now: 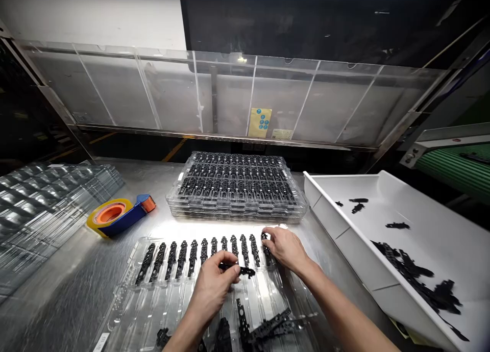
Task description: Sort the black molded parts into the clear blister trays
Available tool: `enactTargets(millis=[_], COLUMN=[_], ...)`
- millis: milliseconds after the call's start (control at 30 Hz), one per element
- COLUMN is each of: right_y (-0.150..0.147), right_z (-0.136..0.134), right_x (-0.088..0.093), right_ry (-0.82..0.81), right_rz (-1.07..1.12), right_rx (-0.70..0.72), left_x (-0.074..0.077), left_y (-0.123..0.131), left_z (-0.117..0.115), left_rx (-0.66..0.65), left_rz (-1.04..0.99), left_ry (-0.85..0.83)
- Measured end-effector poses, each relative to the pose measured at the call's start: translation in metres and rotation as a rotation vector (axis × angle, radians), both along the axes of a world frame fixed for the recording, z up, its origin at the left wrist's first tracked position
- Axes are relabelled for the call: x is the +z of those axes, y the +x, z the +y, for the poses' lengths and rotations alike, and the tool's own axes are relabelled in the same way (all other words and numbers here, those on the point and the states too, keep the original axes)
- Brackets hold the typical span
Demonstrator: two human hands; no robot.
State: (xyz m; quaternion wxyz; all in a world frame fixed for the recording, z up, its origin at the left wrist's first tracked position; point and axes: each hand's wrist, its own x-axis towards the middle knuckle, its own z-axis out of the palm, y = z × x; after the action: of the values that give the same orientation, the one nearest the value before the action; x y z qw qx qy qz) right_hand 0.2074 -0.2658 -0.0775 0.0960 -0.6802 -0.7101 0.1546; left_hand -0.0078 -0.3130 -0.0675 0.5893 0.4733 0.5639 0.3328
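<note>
A clear plastic tray (pixel 153 303) lies in front of me, with a row of narrow black plastic parts (pixel 182 259) in its far slots. My left hand (pixel 214 280) is closed on one black plastic part (pixel 247 272), held sideways above the tray. At the right end of the row, my right hand (pixel 285 247) pinches the top of another black part (pixel 265 250), which sits in or just over the last slot. Several loose black parts (pixel 268 327) lie in a heap on the near side of the tray, partly hidden by my left forearm.
Behind the tray stands a stack of filled clear trays (pixel 237 209). A tape dispenser (pixel 122 217) and stacked clear trays (pixel 57 204) are to the left. A white bin (pixel 344 234) with loose black parts is at right. A clear panel (pixel 225 97) spans the back.
</note>
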Motion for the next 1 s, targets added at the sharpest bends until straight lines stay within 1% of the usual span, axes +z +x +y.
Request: enactTargets(millis=[67,167,233,300,367,433,467,500,600,633,667,700,733,800,833,867,933,1000], right_y=[0.0,0.002,0.004,0.008,0.012,0.015,0.017,0.019,0.027,0.03,0.033,0.036,0.039,0.043,0.045,0.047,0.049,0.049], right_z=[-0.005,-0.01,-0.017,-0.027,-0.04,-0.051,-0.055,-0.057,-0.058,-0.057,-0.056,-0.055,-0.055,-0.052,-0.05,-0.048,-0.039,-0.026], right_x=[-0.005,-0.009,-0.009,-0.004,0.004,0.012,0.015,0.017,0.019,0.02,0.021,0.022,0.024,0.031,0.034,0.037,0.039,0.034], right_ry=[0.027,0.064,0.087,0.104,0.061,-0.006,-0.013,0.009,0.138,0.15,0.132,0.089,0.028,-0.099,-0.144,-0.168,-0.165,-0.162], right_rz=[0.033,0.084,0.133,0.209,0.417,0.683,0.785,0.842,0.842,0.871,0.937,1.034,1.145,1.326,1.353,1.316,1.128,0.934], right_rx=[0.021,0.025,0.019,0.028,0.057,0.062,0.032,-0.02,-0.221,-0.261,-0.27,-0.247,-0.193,-0.051,-0.001,0.008,-0.07,-0.163], left_x=[0.003,0.005,0.007,0.008,0.009,0.009,0.008,0.007,0.007,0.008,0.009,0.01,0.012,0.014,0.015,0.015,0.013,0.009], left_y=[0.003,0.009,0.014,0.023,0.035,0.051,0.059,0.067,0.084,0.087,0.089,0.089,0.089,0.087,0.085,0.083,0.081,0.081], left_z=[0.0,0.003,0.006,0.01,0.017,0.024,0.027,0.03,0.035,0.036,0.035,0.034,0.033,0.031,0.03,0.03,0.03,0.031], left_rx=[-0.001,0.017,0.033,0.043,0.027,-0.029,-0.062,-0.089,-0.136,-0.152,-0.174,-0.201,-0.234,-0.3,-0.327,-0.342,-0.326,-0.288], left_rz=[0.019,0.069,0.087,0.083,0.05,-0.009,-0.035,-0.052,-0.046,-0.039,-0.036,-0.037,-0.038,-0.021,0.007,0.051,0.188,0.35], left_ry=[0.018,0.094,0.139,0.174,0.189,0.185,0.186,0.194,0.252,0.264,0.266,0.258,0.243,0.219,0.222,0.242,0.326,0.432])
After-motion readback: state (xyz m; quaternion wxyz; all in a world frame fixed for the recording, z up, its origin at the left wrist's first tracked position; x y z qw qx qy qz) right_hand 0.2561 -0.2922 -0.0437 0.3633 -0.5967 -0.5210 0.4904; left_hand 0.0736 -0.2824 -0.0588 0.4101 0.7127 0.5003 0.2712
